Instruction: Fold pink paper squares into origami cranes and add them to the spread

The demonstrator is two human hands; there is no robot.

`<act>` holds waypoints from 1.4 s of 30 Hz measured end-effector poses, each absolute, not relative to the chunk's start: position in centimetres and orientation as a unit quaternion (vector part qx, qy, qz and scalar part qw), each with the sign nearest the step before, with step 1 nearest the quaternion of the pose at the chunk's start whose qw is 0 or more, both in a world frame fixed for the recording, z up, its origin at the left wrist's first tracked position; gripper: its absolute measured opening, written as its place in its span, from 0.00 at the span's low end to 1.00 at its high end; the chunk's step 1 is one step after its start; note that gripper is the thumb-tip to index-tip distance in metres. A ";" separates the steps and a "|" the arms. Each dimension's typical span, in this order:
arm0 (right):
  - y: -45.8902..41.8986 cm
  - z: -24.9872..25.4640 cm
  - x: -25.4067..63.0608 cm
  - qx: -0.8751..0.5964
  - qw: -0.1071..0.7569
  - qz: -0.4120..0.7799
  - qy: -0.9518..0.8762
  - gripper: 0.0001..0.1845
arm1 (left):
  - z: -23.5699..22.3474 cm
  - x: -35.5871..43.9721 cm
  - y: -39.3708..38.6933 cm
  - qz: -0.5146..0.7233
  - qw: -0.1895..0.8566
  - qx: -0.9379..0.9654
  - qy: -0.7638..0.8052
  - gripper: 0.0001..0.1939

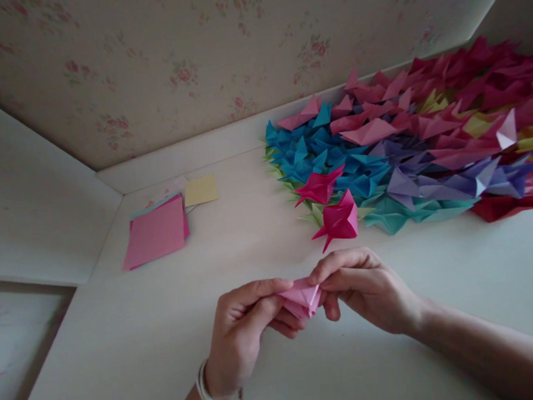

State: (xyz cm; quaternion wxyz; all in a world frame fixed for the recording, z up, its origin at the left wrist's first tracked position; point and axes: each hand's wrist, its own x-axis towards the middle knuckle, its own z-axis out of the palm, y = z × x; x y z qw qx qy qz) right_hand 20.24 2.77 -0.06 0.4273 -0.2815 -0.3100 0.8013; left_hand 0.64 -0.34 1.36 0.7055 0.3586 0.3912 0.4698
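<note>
Between my hands, above the front part of the white table, is a small piece of folded pink origami paper [301,296]. My left hand [246,324] pinches its left side between thumb and fingers; silver bangles circle that wrist. At the right side, my right hand [367,288] grips the paper with its fingertips. Parts of the paper's edges are hidden behind the fingers. Just beyond my hands lie two bright magenta folded paper cranes [341,220], at the near left edge of a large heap.
A big pile of folded cranes [413,132] in blue, pink, purple, yellow and red fills the back right of the white table [133,343]. At the back left lie stacked pink paper squares [155,233] and a yellow square [200,190]. Floral wallpaper [185,74] rises behind.
</note>
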 end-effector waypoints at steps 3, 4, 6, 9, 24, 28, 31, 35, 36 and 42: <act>2.7 -0.2 20.5 -0.278 0.433 0.791 -0.331 0.04 | 1.3 0.7 -0.3 0.467 0.732 0.326 0.374 0.06; 2.6 -0.3 20.6 -0.273 0.435 0.787 -0.340 0.04 | 1.4 0.7 -0.2 0.462 0.744 0.312 0.367 0.06; 2.6 -0.3 20.8 -0.258 0.441 0.777 -0.367 0.05 | 1.6 0.7 -0.1 0.455 0.763 0.288 0.358 0.08; 2.5 -0.1 20.9 -0.246 0.446 0.758 -0.407 0.06 | 1.8 0.7 -0.1 0.460 0.765 0.278 0.355 0.13; 1.9 0.2 20.1 -0.410 0.402 0.578 -0.580 0.14 | 1.0 1.4 -0.4 0.365 0.387 0.651 0.541 0.11; 1.7 -0.2 19.9 -0.412 0.383 0.578 -0.591 0.14 | 1.3 1.6 -0.5 0.350 0.358 0.699 0.511 0.11; 1.7 -0.2 19.8 -0.410 0.365 0.587 -0.595 0.14 | 1.2 1.6 -0.5 0.352 0.352 0.702 0.509 0.10; 1.7 -0.1 19.7 -0.414 0.351 0.550 -0.635 0.13 | 0.9 1.8 -0.8 0.337 0.338 0.707 0.522 0.10; 1.8 0.0 19.6 -0.413 0.352 0.531 -0.651 0.13 | 0.9 1.8 -0.9 0.335 0.337 0.710 0.520 0.11; 1.5 -0.1 19.5 -0.391 0.354 0.444 -0.724 0.11 | 0.5 1.8 -1.2 0.311 0.321 0.727 0.521 0.10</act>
